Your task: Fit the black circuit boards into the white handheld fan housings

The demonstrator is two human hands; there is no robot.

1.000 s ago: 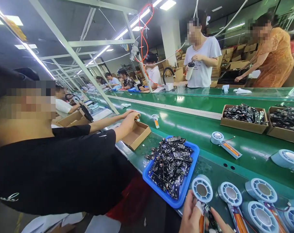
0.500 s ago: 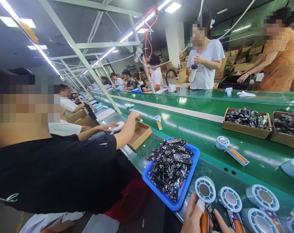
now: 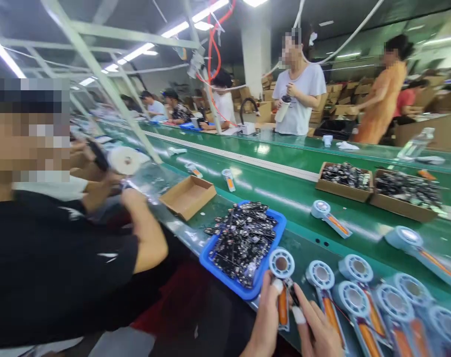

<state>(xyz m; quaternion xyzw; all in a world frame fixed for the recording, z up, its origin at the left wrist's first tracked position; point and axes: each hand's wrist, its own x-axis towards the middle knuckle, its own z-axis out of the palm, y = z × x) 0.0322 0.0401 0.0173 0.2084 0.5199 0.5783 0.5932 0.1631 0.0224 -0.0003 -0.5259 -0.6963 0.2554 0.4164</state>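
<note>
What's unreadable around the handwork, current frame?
All in the head view:
- Circuit board: partly covered by the right grip.
- Held fan: handle partly behind the left grip.
- Boards in the blue tray: bottom layers buried under upper ones.
- Lower-right fan: fine detail lost to blur.

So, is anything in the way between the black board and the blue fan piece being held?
Nothing that I can see. The right fingers hold the black board close beside the open handle of the blue fan piece. The left fingers grip it from the other side. Blur hides whether board and handle touch.
</note>
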